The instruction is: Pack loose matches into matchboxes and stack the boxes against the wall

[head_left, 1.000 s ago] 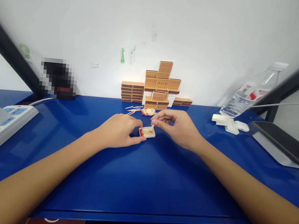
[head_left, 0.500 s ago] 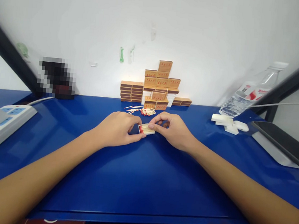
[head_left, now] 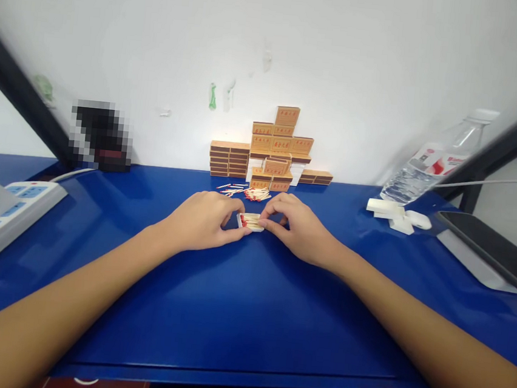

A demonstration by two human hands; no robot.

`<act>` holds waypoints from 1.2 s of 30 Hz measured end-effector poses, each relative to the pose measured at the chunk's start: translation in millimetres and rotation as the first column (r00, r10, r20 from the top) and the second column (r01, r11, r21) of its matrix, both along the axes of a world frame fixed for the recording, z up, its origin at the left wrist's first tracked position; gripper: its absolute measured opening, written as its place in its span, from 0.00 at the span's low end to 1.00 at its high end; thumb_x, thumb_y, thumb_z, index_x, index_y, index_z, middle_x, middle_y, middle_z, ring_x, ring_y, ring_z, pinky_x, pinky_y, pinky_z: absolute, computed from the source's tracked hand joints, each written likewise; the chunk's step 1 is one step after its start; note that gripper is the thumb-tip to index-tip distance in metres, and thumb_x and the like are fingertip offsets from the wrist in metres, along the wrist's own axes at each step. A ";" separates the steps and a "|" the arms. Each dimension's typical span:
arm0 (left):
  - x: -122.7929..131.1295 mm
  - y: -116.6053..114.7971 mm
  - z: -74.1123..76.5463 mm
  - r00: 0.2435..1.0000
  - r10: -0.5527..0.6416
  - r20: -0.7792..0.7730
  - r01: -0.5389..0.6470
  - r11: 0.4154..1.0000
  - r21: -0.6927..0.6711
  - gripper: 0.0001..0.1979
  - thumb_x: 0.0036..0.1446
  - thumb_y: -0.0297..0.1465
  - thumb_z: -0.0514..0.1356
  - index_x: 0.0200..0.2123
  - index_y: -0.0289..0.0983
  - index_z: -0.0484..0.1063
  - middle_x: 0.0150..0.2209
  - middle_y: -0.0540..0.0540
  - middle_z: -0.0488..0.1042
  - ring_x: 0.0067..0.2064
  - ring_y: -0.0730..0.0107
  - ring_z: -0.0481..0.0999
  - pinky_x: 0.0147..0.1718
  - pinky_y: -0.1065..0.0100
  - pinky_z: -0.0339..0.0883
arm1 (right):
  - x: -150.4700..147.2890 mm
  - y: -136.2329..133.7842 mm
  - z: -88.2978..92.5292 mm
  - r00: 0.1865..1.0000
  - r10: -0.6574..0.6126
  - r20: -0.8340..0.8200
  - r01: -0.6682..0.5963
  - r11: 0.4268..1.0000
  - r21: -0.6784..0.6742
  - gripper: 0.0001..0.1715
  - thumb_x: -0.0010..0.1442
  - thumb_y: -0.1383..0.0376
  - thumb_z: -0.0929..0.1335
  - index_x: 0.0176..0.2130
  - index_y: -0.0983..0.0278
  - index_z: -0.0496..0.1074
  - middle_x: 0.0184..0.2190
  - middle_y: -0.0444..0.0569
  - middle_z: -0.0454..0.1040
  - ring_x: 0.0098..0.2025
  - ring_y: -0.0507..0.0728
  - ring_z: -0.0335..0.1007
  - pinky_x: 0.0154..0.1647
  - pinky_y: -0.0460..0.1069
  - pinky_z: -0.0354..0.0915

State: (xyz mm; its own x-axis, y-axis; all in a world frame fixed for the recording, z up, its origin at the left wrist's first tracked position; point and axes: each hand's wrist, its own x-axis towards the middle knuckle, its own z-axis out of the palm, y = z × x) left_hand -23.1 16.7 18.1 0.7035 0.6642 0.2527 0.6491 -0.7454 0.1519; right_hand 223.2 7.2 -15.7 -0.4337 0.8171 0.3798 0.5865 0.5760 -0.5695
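A small white matchbox tray [head_left: 257, 229], filled with red-tipped matches [head_left: 250, 220], lies between my two hands over the blue table. My left hand [head_left: 205, 219] grips the tray's left end, thumb on the near side and fingers on the far side. At the opposite end, the thumb and index finger of my right hand [head_left: 298, 228] are closed on the plain ends of the matches. Just beyond are a heap of loose matches [head_left: 257, 194] and several scattered ones [head_left: 232, 189]. Stacked matchboxes [head_left: 281, 144] stand against the wall behind them.
To the left are a power strip [head_left: 14, 207] and a pixelated dark object [head_left: 102, 136]. On the right a water bottle [head_left: 419, 167] leans near small white pieces [head_left: 396, 214] and a black phone-like slab [head_left: 491, 247]. The table's front edge [head_left: 240, 380] runs below.
My right thumb and fingers have shifted slightly at the tray's right end, and the match ends there sit differently. My left hand keeps its grip. The view has shifted slightly.
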 end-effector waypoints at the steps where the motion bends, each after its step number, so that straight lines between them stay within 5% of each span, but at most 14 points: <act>1: -0.2 0.6 -0.2 1.000 -0.003 -0.002 0.003 1.000 -0.006 0.17 0.66 0.46 0.62 0.42 0.37 0.78 0.28 0.49 0.77 0.29 0.67 0.74 0.29 0.67 0.58 | 0.9 0.4 0.0 1.000 0.012 0.009 -0.013 1.000 0.012 0.06 0.68 0.63 0.69 0.36 0.60 0.74 0.40 0.50 0.74 0.47 0.60 0.67 0.47 0.55 0.66; 36: 3.9 -4.5 2.8 0.998 -0.022 -0.059 0.020 1.000 -0.022 0.16 0.65 0.45 0.63 0.42 0.37 0.78 0.30 0.48 0.77 0.28 0.68 0.73 0.28 0.67 0.56 | -1.3 -9.0 9.5 0.990 0.091 0.104 -0.099 0.992 0.076 0.05 0.70 0.66 0.66 0.39 0.59 0.72 0.43 0.52 0.73 0.49 0.61 0.67 0.50 0.56 0.66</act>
State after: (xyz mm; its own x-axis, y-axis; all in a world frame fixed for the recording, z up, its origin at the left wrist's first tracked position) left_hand -19.2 12.2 20.8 0.7307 0.6539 0.1963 0.6417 -0.7559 0.1294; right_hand 221.9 -1.8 -6.1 -0.5469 0.7389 0.3936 0.5788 0.6734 -0.4600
